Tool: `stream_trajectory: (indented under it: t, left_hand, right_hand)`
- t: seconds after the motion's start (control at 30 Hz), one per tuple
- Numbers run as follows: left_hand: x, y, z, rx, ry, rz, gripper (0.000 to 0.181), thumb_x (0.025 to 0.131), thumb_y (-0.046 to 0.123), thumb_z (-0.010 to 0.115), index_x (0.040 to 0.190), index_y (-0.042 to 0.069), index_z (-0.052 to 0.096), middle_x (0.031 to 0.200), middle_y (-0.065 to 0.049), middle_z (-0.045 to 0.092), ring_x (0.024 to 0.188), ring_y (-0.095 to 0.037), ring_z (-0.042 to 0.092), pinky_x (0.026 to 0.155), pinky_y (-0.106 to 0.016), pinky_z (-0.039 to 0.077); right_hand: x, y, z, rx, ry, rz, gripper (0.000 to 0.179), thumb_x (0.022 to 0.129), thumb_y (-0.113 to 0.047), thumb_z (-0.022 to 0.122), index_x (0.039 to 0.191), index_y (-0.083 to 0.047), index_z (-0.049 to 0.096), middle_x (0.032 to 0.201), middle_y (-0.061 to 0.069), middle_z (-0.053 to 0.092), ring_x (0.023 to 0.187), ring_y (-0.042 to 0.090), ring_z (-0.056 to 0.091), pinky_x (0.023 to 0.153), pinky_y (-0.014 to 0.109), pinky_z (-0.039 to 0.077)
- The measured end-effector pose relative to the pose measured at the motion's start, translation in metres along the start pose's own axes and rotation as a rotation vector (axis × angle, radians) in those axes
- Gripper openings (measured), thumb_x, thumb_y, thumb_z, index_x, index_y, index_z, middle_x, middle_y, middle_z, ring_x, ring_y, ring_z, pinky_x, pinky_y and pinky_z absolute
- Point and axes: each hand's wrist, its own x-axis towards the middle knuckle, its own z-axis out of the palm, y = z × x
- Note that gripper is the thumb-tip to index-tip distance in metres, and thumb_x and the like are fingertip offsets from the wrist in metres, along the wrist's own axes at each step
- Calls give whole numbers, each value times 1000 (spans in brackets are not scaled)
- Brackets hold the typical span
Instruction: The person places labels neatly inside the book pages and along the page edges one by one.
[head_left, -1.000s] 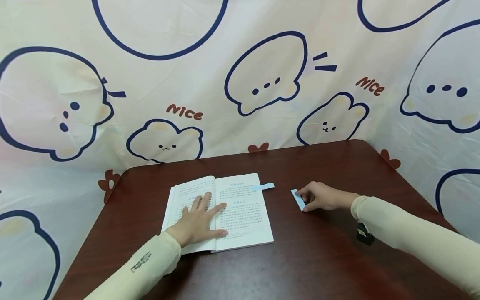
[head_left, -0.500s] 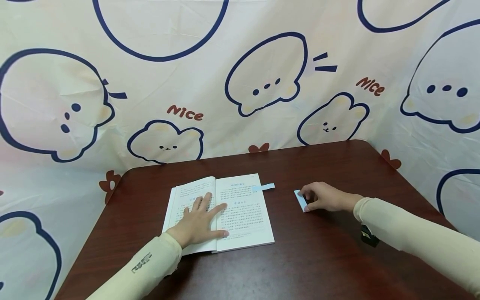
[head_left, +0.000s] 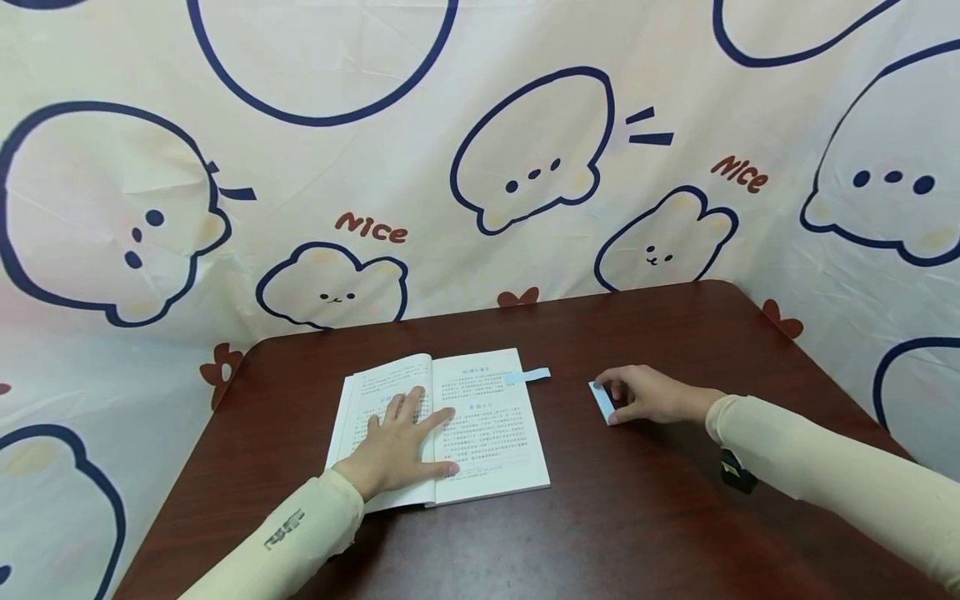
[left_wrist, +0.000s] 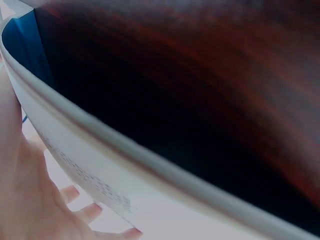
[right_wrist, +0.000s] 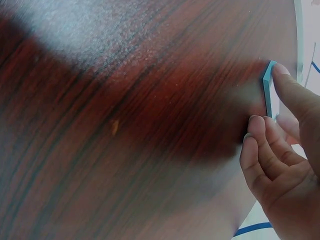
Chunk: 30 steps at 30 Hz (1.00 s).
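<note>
An open book (head_left: 487,442) with printed pages lies on the table. My left hand (head_left: 393,450) rests on it with spread fingers, across the left page and the middle fold. In the left wrist view, the book's page edges (left_wrist: 125,155) curve past that hand (left_wrist: 35,200). A light blue paper strip (head_left: 536,374) sticks out beyond the right page's edge. To the right of the book, my right hand (head_left: 648,394) holds a small light blue pad of sticky notes (head_left: 602,403) between thumb and fingers at the tabletop. The right wrist view shows the pad's thin edge (right_wrist: 268,90) beside the thumb.
The dark brown wooden table (head_left: 637,517) has rounded back corners. Behind it and at its sides hangs a pale cloth (head_left: 450,275) with cartoon outlines. A small black object (head_left: 738,472) shows under the right sleeve's cuff.
My right hand has shifted slightly to the right with the sticky note pad, then stayed nearly still. My left hand has kept its place on the book.
</note>
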Motion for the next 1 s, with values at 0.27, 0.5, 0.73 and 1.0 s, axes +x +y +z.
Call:
stream_trajectory:
  t: [0.27, 0.5, 0.73, 1.0]
  left_hand:
    - [0, -1, 4, 16, 42, 20, 85, 81, 78, 61, 152, 35, 45, 163, -21, 25, 145, -50, 30, 98, -80, 36]
    - [-2, 0, 2, 17, 33, 17, 85, 81, 78, 61, 152, 35, 45, 163, -22, 27, 144, -51, 32, 97, -81, 36]
    - [-1, -1, 2, 3, 20, 12, 85, 82, 78, 60, 153, 35, 44, 163, -23, 25, 145, -52, 32, 97, -81, 36]
    - [0, -2, 2, -12, 20, 18, 84, 82, 78, 60, 153, 35, 43, 164, -23, 24, 145, -51, 31, 97, -81, 36]
  right_hand:
    - [0, 8, 2, -1, -7, 4, 59, 85, -25, 82, 136, -5, 60, 95, 4, 58, 71, 13, 52, 64, 24, 46]
    - [1, 10, 5, -18, 16, -13, 56, 85, -30, 82, 132, -6, 62, 95, 3, 58, 72, 12, 51, 64, 23, 45]
    - [2, 14, 10, -33, 55, -25, 52, 85, -32, 82, 125, -5, 64, 96, 3, 59, 69, 10, 49, 63, 23, 43]
    - [3, 18, 12, -63, 85, -33, 38, 90, -24, 77, 121, -6, 68, 96, 1, 61, 72, 9, 50, 65, 23, 45]
